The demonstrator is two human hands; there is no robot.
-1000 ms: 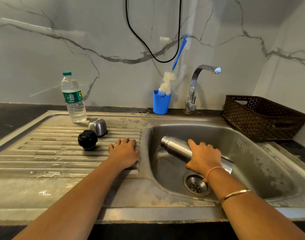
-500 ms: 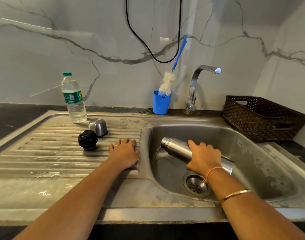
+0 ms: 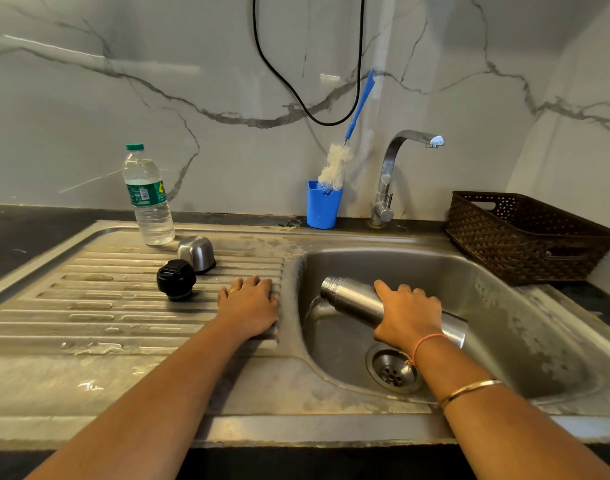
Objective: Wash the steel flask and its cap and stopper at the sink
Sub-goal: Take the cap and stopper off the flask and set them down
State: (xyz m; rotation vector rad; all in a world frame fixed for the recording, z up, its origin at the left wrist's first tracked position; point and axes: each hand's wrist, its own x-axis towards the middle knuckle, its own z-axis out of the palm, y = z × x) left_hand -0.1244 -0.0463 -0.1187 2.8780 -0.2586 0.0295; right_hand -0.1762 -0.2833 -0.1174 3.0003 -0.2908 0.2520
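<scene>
The right hand (image 3: pixel 405 317) grips the steel flask (image 3: pixel 362 301) round its middle, fingers curled over the top of the body, and holds it tilted above the sink basin (image 3: pixel 504 327) with the open mouth pointing left and slightly down — a thin run of water shows just below the mouth, against the basin's left wall. The drain (image 3: pixel 393 370) sits just under the wrist. The left hand (image 3: pixel 250 304) lies flat, palm down, on the ridged drainboard (image 3: pixel 89 306) at the basin's left edge, fingers straight and holding nothing. Just to its left stands the black stopper (image 3: pixel 176 279), and touching or nearly touching that, on the far side, the steel cap (image 3: pixel 196 252) rests mouth down. A plastic water bottle (image 3: pixel 147 195) stands upright at the far edge of the drainboard. Behind the basin — against the marble wall — are a blue cup (image 3: pixel 323 206) holding a bottle brush (image 3: pixel 336 164), and the tap (image 3: pixel 400 161). A brown woven basket (image 3: pixel 525 233) sits on the counter to the right.
</scene>
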